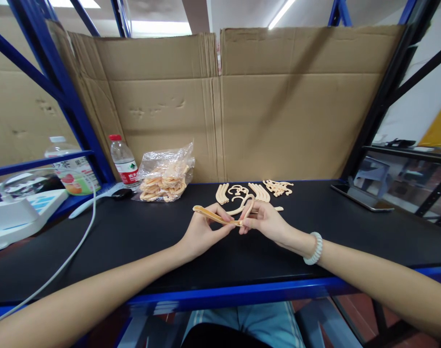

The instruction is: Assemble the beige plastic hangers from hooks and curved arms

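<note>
My left hand pinches a cream plastic hanger arm that points up and to the left. Fingers of my right hand close on a curved hanger hook, whose lower end meets the arm between both hands. Whether the two pieces are locked together cannot be made out. Just behind my hands lies another hanger, partly covered by them. Farther back are a row of hanger arms, a few loose hooks, a second row of arms and a small heap of hanger parts.
A clear bag of hanger pieces and a red-capped bottle stand at the back left. A white cable crosses the left side near a power strip. A phone-like flat device lies right. Cardboard walls the back.
</note>
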{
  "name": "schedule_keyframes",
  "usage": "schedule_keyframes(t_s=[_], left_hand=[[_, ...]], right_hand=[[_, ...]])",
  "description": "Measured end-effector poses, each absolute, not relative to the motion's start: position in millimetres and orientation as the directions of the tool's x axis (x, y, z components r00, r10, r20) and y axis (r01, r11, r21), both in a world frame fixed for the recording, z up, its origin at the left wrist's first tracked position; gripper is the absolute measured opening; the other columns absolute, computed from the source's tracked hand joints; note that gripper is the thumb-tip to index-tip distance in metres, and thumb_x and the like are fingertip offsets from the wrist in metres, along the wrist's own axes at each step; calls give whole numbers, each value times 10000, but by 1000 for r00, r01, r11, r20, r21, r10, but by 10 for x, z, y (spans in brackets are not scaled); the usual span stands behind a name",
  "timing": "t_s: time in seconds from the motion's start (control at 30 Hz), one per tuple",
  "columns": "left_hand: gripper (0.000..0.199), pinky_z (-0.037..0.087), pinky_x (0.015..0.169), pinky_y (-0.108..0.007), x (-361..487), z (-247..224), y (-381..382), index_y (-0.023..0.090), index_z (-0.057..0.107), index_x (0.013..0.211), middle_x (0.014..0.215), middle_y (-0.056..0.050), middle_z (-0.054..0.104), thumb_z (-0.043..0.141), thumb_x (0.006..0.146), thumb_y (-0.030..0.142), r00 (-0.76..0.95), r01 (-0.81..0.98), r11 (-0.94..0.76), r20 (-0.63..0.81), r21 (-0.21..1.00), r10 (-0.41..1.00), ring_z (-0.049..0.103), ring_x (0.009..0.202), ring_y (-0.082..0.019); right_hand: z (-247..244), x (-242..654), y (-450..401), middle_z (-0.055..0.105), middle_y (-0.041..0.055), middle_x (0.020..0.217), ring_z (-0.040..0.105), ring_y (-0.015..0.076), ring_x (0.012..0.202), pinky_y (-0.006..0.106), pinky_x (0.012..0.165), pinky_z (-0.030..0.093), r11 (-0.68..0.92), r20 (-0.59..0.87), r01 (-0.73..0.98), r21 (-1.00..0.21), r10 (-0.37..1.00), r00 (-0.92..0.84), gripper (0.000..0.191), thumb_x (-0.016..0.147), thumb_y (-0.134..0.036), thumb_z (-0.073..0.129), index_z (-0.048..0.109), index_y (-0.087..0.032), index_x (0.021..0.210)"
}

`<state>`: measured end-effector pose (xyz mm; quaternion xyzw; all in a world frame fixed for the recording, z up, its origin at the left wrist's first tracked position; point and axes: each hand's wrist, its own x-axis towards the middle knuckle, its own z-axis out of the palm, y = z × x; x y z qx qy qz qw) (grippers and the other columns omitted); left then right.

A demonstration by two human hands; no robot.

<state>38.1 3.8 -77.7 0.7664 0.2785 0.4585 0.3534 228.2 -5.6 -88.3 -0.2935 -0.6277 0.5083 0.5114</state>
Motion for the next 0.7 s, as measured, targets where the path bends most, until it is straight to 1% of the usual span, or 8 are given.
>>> schedule_keyframes(t_s=[0.1,0.2,0.33,0.37,0.43,0.53,0.63,0.7], left_hand=[[224,534,716,-311,385,-778,42,178,532,706,720,-15,624,714,705,308,421,75,-570,493,818,762,648,736,-181],[257,530,706,-304,385,-777,66,177,517,736,728,-4,625,720,693,328,420,47,-514,450,856,788,651,742,-178],[311,519,722,-304,384,-780,122,171,502,753,746,-7,627,741,663,349,389,28,-406,364,914,846,660,788,-196],[317,516,741,-307,385,-783,136,169,501,758,754,-7,629,746,657,342,382,20,-379,343,925,858,661,804,-198],[324,512,771,-309,389,-794,162,164,504,779,759,-1,626,755,651,323,360,5,-340,315,940,878,660,815,-192],[338,507,795,-308,402,-813,178,158,516,830,786,5,625,764,652,302,340,-30,-325,315,945,886,654,823,-176],[357,512,768,-295,417,-818,163,147,533,874,844,-21,653,775,652,287,419,-61,-286,285,956,862,645,818,-165],[333,512,728,-278,425,-810,146,133,550,847,810,-33,667,776,657,287,475,-41,-238,229,970,850,636,749,-147]], right_hand=[[-886,2281,-63,609,-18,659,666,152,574,266,563,555,288,335,-188,-939,889,-311,323,658,-327,792,515,-169,708],[-879,2288,-67,653,9,702,684,168,641,283,612,566,234,296,-211,-949,892,-342,315,691,-338,774,517,-169,756],[-858,2301,-54,654,30,774,666,166,706,270,595,559,293,332,-167,-941,890,-312,300,700,-380,762,560,-164,754],[-853,2306,-46,642,27,766,651,157,696,260,575,553,320,349,-141,-937,890,-294,294,700,-392,758,579,-163,746],[-846,2316,-28,610,10,711,605,126,610,241,525,532,351,362,-87,-932,896,-259,288,706,-415,744,614,-160,735],[-848,2312,-14,565,-18,617,532,88,480,239,481,513,314,317,-52,-948,917,-243,301,711,-432,729,639,-148,757],[-858,2273,-28,569,-20,611,550,96,491,243,485,522,269,279,-75,-960,921,-271,307,714,-418,727,637,-141,814],[-859,2247,-36,587,-14,642,561,99,506,240,484,519,260,279,-105,-960,918,-283,303,718,-400,726,626,-146,849]])
